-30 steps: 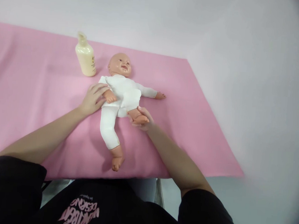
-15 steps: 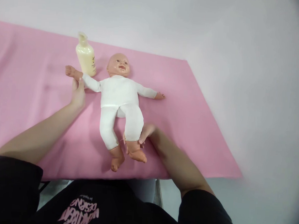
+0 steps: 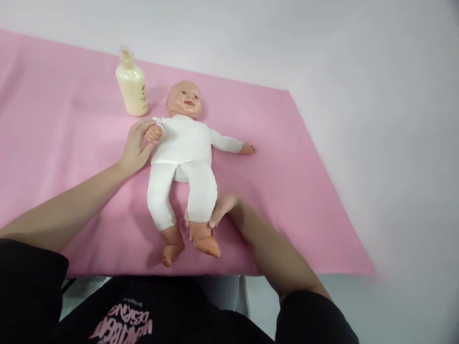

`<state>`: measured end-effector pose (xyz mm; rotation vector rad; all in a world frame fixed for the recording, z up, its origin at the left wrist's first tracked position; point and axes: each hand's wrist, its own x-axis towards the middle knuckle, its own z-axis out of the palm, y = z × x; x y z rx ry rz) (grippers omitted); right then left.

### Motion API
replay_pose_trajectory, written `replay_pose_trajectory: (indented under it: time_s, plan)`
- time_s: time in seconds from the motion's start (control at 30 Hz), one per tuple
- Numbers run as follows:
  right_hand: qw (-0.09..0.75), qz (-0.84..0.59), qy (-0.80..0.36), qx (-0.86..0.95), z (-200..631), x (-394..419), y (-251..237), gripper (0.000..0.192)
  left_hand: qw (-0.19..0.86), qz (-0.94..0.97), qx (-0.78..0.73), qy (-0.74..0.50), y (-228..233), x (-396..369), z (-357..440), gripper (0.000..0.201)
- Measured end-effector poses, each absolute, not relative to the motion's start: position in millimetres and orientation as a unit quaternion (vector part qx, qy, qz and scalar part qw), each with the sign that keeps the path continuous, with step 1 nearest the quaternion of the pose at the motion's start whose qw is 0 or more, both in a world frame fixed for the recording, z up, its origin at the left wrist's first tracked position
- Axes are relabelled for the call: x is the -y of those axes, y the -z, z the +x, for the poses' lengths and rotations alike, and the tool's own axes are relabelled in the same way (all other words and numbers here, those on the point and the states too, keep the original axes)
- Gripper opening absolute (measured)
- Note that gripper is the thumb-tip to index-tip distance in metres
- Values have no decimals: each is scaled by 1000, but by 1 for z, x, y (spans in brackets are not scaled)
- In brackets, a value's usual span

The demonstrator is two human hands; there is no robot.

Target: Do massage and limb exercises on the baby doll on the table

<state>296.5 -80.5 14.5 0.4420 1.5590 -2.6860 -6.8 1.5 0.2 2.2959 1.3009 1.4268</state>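
Since half a second ago the doll's (image 3: 184,142) near arm is folding back onto its chest. Left hand (image 3: 136,147) is clasping that small wrist, bottle (image 3: 132,84) just beyond it. Doll is lying face-up on the pink sheet (image 3: 50,144); likely light, soft-bodied, rigid limbs. Right hand (image 3: 221,208) is pinching its ankle.

The baby doll (image 3: 183,153) lies on its back on the bench (image 3: 50,144). The lotion bottle (image 3: 132,84) stands behind its folded arm, left of its head.
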Motion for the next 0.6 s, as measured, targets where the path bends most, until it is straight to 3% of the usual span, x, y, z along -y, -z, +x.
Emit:
replay_pose_trajectory:
  time_s: [0.1, 0.23, 0.47, 0.6]
  plan:
    - [-11, 73, 882, -466, 297, 73, -5, 65, 47, 796, -416, -438, -6, 3, -5, 57]
    - [-158, 57, 879, -447, 297, 69, 7, 65, 42, 827, -398, -395, -8, 4, -3, 51]
    - [-340, 179, 825, -415, 290, 68, -4, 51, 53, 851, -377, -361, -10, 5, 1, 43]
    - [-369, 274, 809, -366, 287, 69, -12, 44, 62, 855, -372, -355, -11, 6, 2, 41]
